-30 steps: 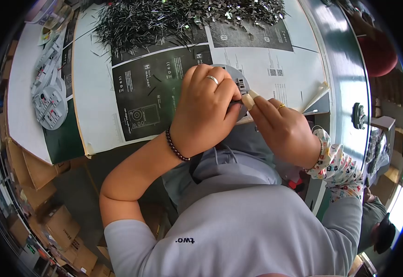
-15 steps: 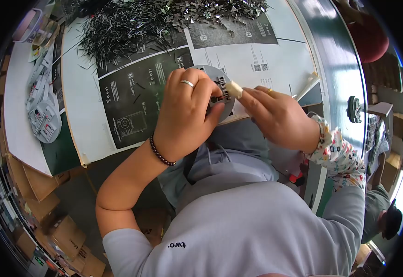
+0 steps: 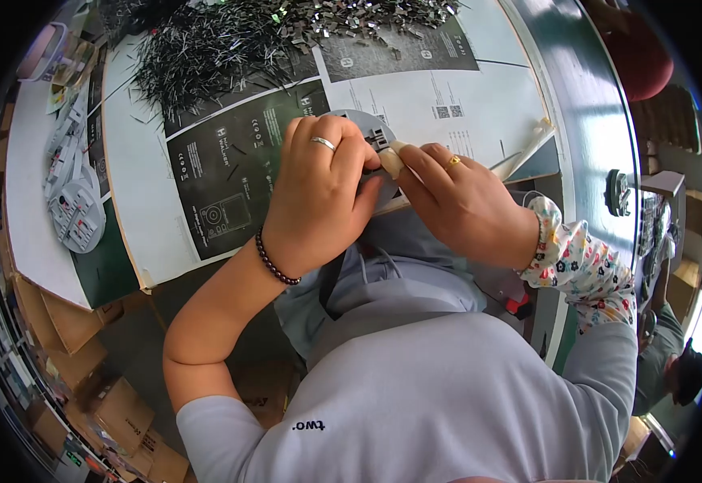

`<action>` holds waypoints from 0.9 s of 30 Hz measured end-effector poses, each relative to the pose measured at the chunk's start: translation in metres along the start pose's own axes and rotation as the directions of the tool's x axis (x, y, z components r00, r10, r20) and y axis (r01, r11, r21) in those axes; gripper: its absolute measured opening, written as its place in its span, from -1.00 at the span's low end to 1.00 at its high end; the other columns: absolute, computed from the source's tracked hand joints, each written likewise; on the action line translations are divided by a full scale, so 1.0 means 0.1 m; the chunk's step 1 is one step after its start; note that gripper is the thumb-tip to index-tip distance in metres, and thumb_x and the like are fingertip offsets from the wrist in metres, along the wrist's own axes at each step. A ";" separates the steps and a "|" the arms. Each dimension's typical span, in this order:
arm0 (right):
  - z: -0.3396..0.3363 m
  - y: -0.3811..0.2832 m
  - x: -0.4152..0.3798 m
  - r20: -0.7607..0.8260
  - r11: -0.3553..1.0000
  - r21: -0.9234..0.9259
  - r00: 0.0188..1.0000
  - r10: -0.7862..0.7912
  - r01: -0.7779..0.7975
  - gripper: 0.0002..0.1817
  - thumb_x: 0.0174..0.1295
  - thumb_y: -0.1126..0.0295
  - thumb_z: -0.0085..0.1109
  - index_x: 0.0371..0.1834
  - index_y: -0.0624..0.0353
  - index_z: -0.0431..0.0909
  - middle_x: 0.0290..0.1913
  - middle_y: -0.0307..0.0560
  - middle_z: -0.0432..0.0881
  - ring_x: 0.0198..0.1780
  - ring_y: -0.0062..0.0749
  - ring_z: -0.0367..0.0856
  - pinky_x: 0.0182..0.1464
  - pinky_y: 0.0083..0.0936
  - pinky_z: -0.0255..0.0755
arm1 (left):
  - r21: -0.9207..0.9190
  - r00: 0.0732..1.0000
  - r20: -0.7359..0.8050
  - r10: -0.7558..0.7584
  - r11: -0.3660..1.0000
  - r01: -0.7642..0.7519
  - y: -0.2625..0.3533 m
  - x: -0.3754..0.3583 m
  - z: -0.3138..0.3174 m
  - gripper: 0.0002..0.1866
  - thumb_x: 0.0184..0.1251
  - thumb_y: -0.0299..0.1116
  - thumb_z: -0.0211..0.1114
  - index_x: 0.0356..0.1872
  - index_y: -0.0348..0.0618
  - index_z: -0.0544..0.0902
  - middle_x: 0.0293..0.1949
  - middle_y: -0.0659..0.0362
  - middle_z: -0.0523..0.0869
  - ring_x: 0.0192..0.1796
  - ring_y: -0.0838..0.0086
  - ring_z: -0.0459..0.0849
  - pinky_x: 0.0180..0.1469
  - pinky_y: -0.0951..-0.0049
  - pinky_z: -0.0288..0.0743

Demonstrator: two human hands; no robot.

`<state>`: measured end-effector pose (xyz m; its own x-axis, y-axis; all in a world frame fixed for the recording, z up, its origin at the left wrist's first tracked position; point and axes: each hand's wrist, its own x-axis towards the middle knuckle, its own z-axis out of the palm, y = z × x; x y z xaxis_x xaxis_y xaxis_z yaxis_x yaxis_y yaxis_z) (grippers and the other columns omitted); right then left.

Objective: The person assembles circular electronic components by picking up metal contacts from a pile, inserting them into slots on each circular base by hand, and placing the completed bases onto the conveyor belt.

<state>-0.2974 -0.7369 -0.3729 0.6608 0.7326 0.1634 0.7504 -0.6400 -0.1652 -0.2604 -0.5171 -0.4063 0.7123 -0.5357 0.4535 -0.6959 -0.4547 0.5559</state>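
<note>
A round grey plate (image 3: 382,129) with small dark and metallic parts on it lies at the table's front edge, partly covered by both hands. My left hand (image 3: 319,181), with a silver ring and a bead bracelet, grips the plate, fingers curled over it. From the right, my right hand (image 3: 468,197) reaches in with pale covers on its fingertips. Those fingertips are pressed together over the plate, close to my left fingertips; what they hold, if anything, is too small to make out.
Dark thin pins (image 3: 190,60) and small metal pieces (image 3: 343,20) are heaped at the back on printed sheets (image 3: 234,161). More grey plates with parts (image 3: 77,213) lie at the left. A person in a dark cap (image 3: 665,362) is at the far right.
My right hand has moved left and its fingertips now meet those of my left hand over the plate. The plate and my left hand have shifted slightly left.
</note>
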 end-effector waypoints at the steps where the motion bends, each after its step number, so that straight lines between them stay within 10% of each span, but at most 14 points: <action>1: -0.01 0.00 -0.03 0.001 1.000 -0.017 1.000 -0.020 0.020 -0.53 0.13 0.49 0.25 0.12 0.51 0.57 0.12 0.17 0.54 0.01 -0.09 0.60 -0.15 -0.33 0.61 | -0.004 1.000 0.002 0.006 1.000 -0.006 0.02 0.00 0.02 -0.71 0.00 -0.54 0.47 -0.27 -0.14 0.55 -0.14 0.12 0.50 -0.06 0.16 0.49 0.05 0.15 0.38; 8: 0.01 0.08 0.00 -0.012 0.999 -0.011 0.999 -0.039 0.039 -0.52 0.09 0.55 0.25 0.15 0.43 0.59 0.14 0.12 0.54 0.02 -0.12 0.60 -0.12 -0.32 0.60 | 0.024 0.990 -0.123 -0.070 0.997 0.074 -0.18 0.12 -0.36 -0.76 0.07 -0.49 0.52 -0.25 -0.16 0.66 -0.05 0.10 0.60 0.04 0.17 0.54 0.13 0.24 0.46; 12: -0.21 0.37 0.02 -0.012 0.961 0.276 1.000 -0.024 0.027 -0.53 0.13 0.66 0.18 0.18 0.34 0.61 0.08 0.10 0.58 -0.02 -0.12 0.61 -0.10 -0.31 0.59 | 0.352 0.987 -0.118 -0.106 0.925 0.142 -0.99 0.30 -0.70 -0.82 0.14 -0.45 0.49 -0.26 -0.13 0.67 -0.08 0.12 0.62 0.05 0.16 0.53 0.17 0.19 0.41; 14: -0.25 0.47 -0.01 -0.111 0.832 0.501 0.936 0.335 -0.239 -0.55 0.18 0.71 0.15 0.17 0.24 0.64 -0.06 0.07 0.62 -0.12 -0.13 0.62 -0.09 -0.29 0.58 | 0.437 0.995 -0.044 -0.084 0.894 0.095 -1.14 0.30 -0.71 -0.85 0.16 -0.46 0.47 -0.28 -0.11 0.66 -0.10 0.13 0.62 0.04 0.13 0.52 0.14 0.14 0.40; 18: -0.02 0.95 0.22 -0.057 0.782 0.463 0.866 0.497 -0.418 -0.64 0.25 0.63 0.17 0.12 0.22 0.64 -0.14 0.04 0.66 -0.22 -0.13 0.65 -0.12 -0.30 0.58 | 0.432 0.999 0.033 0.017 0.901 -0.030 -1.11 0.35 -0.63 -0.89 0.22 -0.47 0.42 -0.35 -0.12 0.62 -0.20 0.12 0.63 -0.06 0.14 0.56 0.06 0.20 0.44; 20: 0.26 1.17 0.46 -0.326 0.937 0.252 0.890 0.318 -0.242 -0.76 0.24 0.52 0.24 -0.02 0.20 0.66 -0.17 -0.01 0.68 -0.28 -0.13 0.66 -0.19 -0.29 0.57 | 0.478 0.993 0.068 -0.092 0.877 0.049 -0.93 0.36 -0.67 -0.90 0.26 -0.51 0.37 -0.37 -0.16 0.58 -0.26 0.11 0.63 -0.14 0.13 0.57 0.00 0.22 0.46; 24: 0.40 1.19 0.68 -0.327 0.941 -0.019 0.892 0.312 -0.337 -0.86 0.25 0.46 0.24 -0.15 0.22 0.63 -0.18 -0.04 0.68 -0.28 -0.08 0.66 -0.23 -0.27 0.55 | 0.361 0.964 0.078 -0.252 0.909 0.209 -0.66 0.31 -0.81 -0.95 0.30 -0.54 0.30 -0.31 -0.21 0.59 -0.31 0.10 0.67 -0.24 0.21 0.59 -0.07 0.31 0.49; 27: 0.40 1.21 0.71 -0.316 0.949 0.144 0.896 0.313 -0.281 -0.87 0.22 0.47 0.26 -0.19 0.21 0.59 -0.22 -0.04 0.66 -0.28 -0.06 0.65 -0.23 -0.25 0.55 | 0.151 0.920 0.118 -0.374 0.922 0.355 -0.56 0.25 -0.84 -0.93 0.32 -0.56 0.28 -0.21 -0.22 0.63 -0.31 0.12 0.70 -0.28 0.30 0.60 -0.10 0.39 0.49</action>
<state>-0.1604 -0.7528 -0.4204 0.8321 0.3822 0.4019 0.5239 -0.7797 -0.3430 -0.1962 -0.4453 -0.3672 0.9046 -0.4068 0.1273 -0.4026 -0.7173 0.5687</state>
